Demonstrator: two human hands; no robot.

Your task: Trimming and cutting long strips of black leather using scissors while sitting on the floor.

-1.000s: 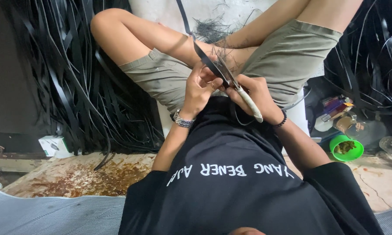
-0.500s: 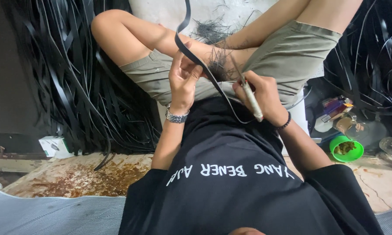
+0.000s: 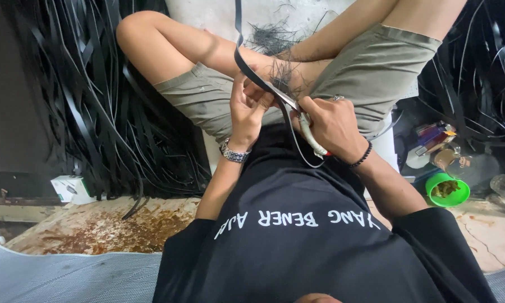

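Over the lap, at the middle of the head view, a long black strip (image 3: 242, 53) runs up toward twelve o'clock and out of the frame, while its lower end passes between the two hands and loops down against the black shirt (image 3: 297, 224). It looks thin, light and springy, smooth enough to slide through a loose hold, so a pinch flat across its width close to the blade seems the surest place to take it. The left hand (image 3: 247, 109) is closed on the strip, fingers pinching it. At three o'clock from it, the right hand (image 3: 331, 126) is wrapped around the pale handle of a knife (image 3: 308, 132), the blade laid against the strip. Fine black shavings (image 3: 275, 42) lie on the thigh and floor above. Farther out, heaps of black strips (image 3: 95, 112) fill nine o'clock, and a green cup (image 3: 446, 191) sits at four o'clock.
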